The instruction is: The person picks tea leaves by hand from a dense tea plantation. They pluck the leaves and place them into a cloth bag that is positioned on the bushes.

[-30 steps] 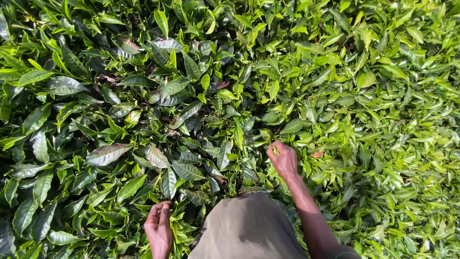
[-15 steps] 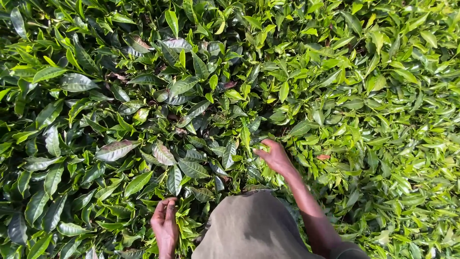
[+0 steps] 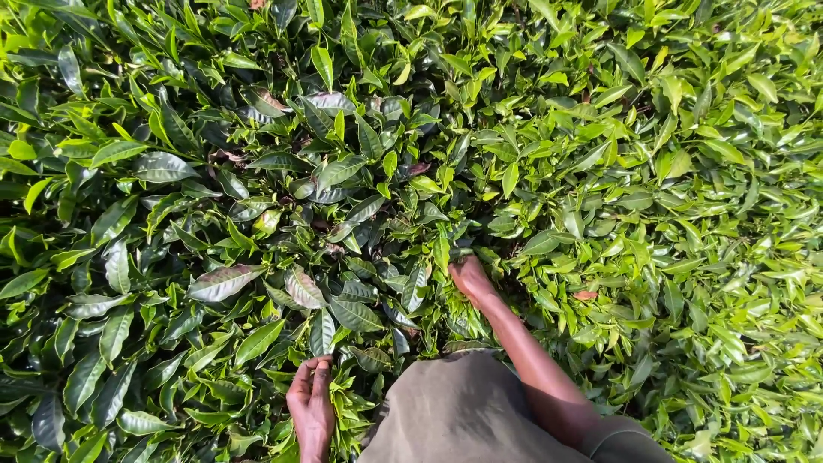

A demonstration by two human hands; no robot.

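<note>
your right hand (image 3: 470, 279) reaches forward into the tea bush (image 3: 257, 171), fingers bent down among the leaves just below a pale green shoot (image 3: 442, 249). the fingertips are buried in the foliage, so you cannot tell from here whether they pinch the shoot or only press against it. the bare right forearm (image 3: 523, 351) runs back from the hand toward the lower middle of the view, beside your olive-grey garment (image 3: 454, 411), with a sleeve (image 3: 626, 446) of the same cloth at the bottom edge.

your left hand (image 3: 310, 403) sits low, near the bottom edge, left of the garment. its fingers lie close together and curl loosely over a cluster of small bright leaves (image 3: 343, 407); whether anything is gripped inside the curl does not show.

the bush fills the whole view. to the left and around the left hand the leaves are large, dark and glossy (image 3: 225, 281), some catching white glare. to the right they are smaller, lighter and yellow-green, lit by sun (image 3: 729, 257). one small reddish-brown leaf (image 3: 585, 295) lies among the light ones, just right of the right forearm.
</note>
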